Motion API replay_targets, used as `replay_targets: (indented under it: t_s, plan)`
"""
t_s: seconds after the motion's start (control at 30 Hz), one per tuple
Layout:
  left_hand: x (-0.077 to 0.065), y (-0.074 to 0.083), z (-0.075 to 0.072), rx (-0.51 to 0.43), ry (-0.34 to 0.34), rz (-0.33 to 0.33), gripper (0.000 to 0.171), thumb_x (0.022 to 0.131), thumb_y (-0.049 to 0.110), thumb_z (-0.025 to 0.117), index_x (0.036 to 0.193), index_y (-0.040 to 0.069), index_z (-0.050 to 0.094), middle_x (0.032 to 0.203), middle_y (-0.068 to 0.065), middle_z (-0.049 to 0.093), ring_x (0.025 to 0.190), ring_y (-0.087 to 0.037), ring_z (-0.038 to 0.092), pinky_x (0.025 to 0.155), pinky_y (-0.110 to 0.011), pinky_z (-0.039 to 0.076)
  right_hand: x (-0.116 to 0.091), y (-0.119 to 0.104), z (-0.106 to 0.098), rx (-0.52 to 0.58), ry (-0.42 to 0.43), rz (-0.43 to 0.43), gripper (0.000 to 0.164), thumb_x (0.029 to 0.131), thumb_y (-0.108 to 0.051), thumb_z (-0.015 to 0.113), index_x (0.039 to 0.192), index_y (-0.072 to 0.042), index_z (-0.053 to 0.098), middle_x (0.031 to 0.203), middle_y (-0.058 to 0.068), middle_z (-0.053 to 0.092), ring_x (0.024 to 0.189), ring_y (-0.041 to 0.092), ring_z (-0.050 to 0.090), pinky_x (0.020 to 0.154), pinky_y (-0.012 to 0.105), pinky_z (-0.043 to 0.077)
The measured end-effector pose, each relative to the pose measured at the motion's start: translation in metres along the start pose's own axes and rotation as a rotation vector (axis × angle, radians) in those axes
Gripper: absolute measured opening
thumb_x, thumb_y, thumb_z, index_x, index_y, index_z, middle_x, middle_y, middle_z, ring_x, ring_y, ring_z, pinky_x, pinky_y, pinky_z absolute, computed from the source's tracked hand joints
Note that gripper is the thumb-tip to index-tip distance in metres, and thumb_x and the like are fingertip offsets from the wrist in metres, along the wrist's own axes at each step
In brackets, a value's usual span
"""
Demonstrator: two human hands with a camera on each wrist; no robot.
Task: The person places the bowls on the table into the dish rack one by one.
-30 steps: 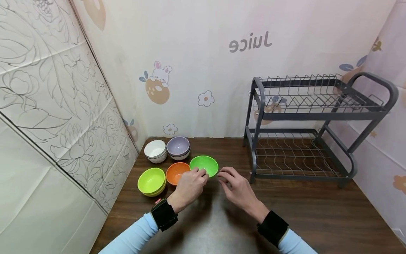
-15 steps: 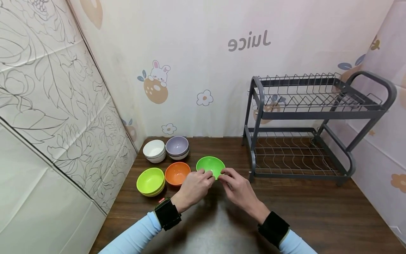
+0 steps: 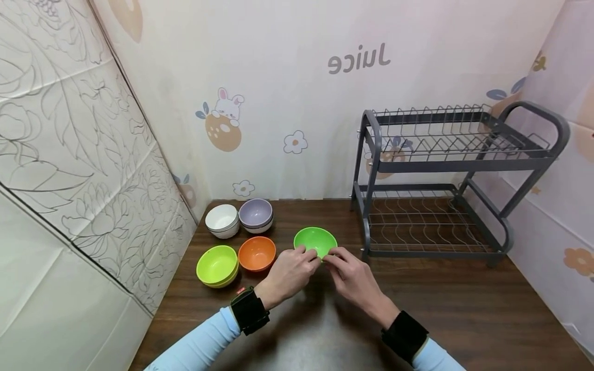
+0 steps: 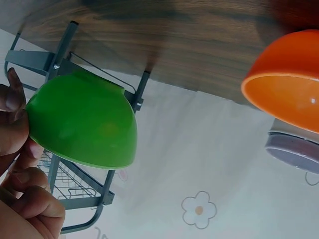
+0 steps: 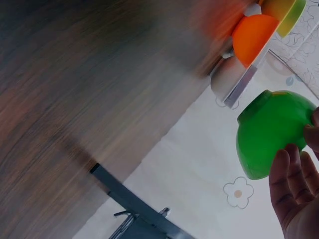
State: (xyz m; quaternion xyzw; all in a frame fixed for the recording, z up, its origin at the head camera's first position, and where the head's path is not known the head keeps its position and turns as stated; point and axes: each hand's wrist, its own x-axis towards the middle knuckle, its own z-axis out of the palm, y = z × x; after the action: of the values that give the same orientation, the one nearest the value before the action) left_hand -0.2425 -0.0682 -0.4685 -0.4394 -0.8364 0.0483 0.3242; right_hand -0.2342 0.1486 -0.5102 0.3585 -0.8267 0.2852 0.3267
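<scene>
A bright green bowl [image 3: 315, 241] is held above the table in front of me, its opening facing up. My left hand [image 3: 291, 272] pinches its near rim, fingers over the edge. Close beside it, my right hand [image 3: 355, 278] grips the same rim a little further right. In the left wrist view the green bowl [image 4: 84, 122] shows its outer side, with fingers at its left edge. From the right wrist, fingers [image 5: 294, 174] lie against the wall of the green bowl [image 5: 271, 132]. An orange bowl [image 3: 257, 253] stands to its left.
Stacked yellow-green bowls [image 3: 217, 265], white bowls [image 3: 223, 220] and purple-topped bowls [image 3: 256, 214] stand at the table's left. A two-tier grey dish rack [image 3: 441, 166] stands at the right against the patterned wall [image 3: 287, 93]. Brown tabletop [image 3: 441, 304] spreads before the rack.
The green bowl has moved right, away from the orange bowl, with my left hand on it. My right hand has come from just beside the bowl to hold its rim.
</scene>
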Motion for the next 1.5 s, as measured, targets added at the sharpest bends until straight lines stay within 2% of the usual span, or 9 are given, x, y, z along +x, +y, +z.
replay_targets:
  t_s: [0.2,0.37,0.53,0.63,0.83,1.07,1.23,1.4,1.5]
  plan:
    - [0.003,0.004,0.000,-0.014,0.048,0.021,0.011,0.091,0.011,0.075,0.099,0.018,0.079,0.091,0.003,0.064,0.072,-0.017,0.057,0.055,-0.027,0.052,-0.006,0.003,-0.005,-0.028,0.010,-0.011,0.033,0.079,0.007,0.086,0.109,-0.006,0.077,0.106,0.005,0.066,0.087,0.018,0.068,0.070,0.036,0.060]
    - [0.006,0.004,0.002,-0.101,0.136,-0.015,0.009,0.094,0.012,0.076,0.101,0.016,0.079,0.095,0.001,0.068,0.076,-0.018,0.059,0.061,-0.027,0.056,-0.008,0.004,-0.012,-0.003,0.055,-0.005,0.033,0.080,0.009,0.082,0.110,-0.004,0.077,0.105,0.008,0.065,0.085,0.020,0.067,0.070,0.037,0.060]
    - [0.010,0.003,0.006,-0.184,0.255,-0.074,0.014,0.095,0.020,0.078,0.108,0.014,0.079,0.108,-0.004,0.069,0.080,-0.018,0.060,0.064,-0.025,0.056,-0.008,0.004,-0.018,0.042,0.123,-0.001,0.016,0.099,-0.005,0.071,0.114,-0.001,0.074,0.106,0.010,0.064,0.088,0.021,0.067,0.074,0.035,0.058]
    - [0.010,0.002,0.007,-0.214,0.334,-0.122,0.023,0.093,0.022,0.079,0.115,0.012,0.077,0.116,-0.007,0.067,0.078,-0.018,0.058,0.060,-0.023,0.053,-0.008,0.004,-0.021,0.056,0.184,0.003,0.025,0.108,-0.020,0.061,0.114,0.001,0.072,0.105,0.010,0.064,0.084,0.018,0.065,0.072,0.027,0.056]
    - [0.008,-0.002,0.005,-0.290,0.406,-0.200,0.035,0.091,0.018,0.079,0.125,0.011,0.073,0.127,-0.009,0.064,0.080,-0.019,0.060,0.060,-0.022,0.053,-0.011,0.013,-0.036,0.043,0.301,0.054,0.034,0.110,-0.028,0.058,0.113,0.005,0.067,0.100,0.013,0.062,0.080,0.017,0.059,0.069,0.020,0.050]
    - [0.008,0.003,0.012,-0.348,0.407,-0.240,0.040,0.093,0.017,0.075,0.132,0.012,0.070,0.134,-0.008,0.064,0.089,-0.020,0.066,0.067,-0.026,0.057,-0.020,0.018,-0.056,0.025,0.464,0.090,0.040,0.109,-0.026,0.060,0.106,0.014,0.063,0.091,0.021,0.059,0.070,0.019,0.059,0.068,0.014,0.048]
    - [0.015,0.014,0.018,-0.421,0.382,-0.275,0.046,0.093,0.017,0.076,0.138,0.012,0.066,0.135,-0.006,0.064,0.099,-0.019,0.067,0.075,-0.028,0.059,-0.018,0.009,-0.075,0.031,0.590,0.136,0.025,0.104,-0.004,0.064,0.104,0.020,0.059,0.086,0.026,0.059,0.065,0.011,0.059,0.065,0.009,0.046]
    - [0.033,0.025,0.020,-0.486,0.294,-0.273,0.048,0.097,0.018,0.073,0.143,0.012,0.063,0.139,-0.005,0.062,0.106,-0.019,0.066,0.082,-0.029,0.058,-0.013,0.017,-0.087,0.094,0.605,0.267,0.018,0.093,0.023,0.060,0.110,0.024,0.054,0.090,0.031,0.057,0.069,0.008,0.061,0.067,0.009,0.048]
    - [0.049,0.031,0.024,-0.501,0.205,-0.259,0.049,0.100,0.019,0.069,0.148,0.012,0.058,0.144,-0.006,0.058,0.109,-0.020,0.064,0.086,-0.029,0.056,-0.007,0.029,-0.089,0.160,0.581,0.397,0.020,0.096,0.022,0.057,0.115,0.024,0.052,0.094,0.031,0.058,0.069,0.012,0.062,0.065,0.012,0.051]
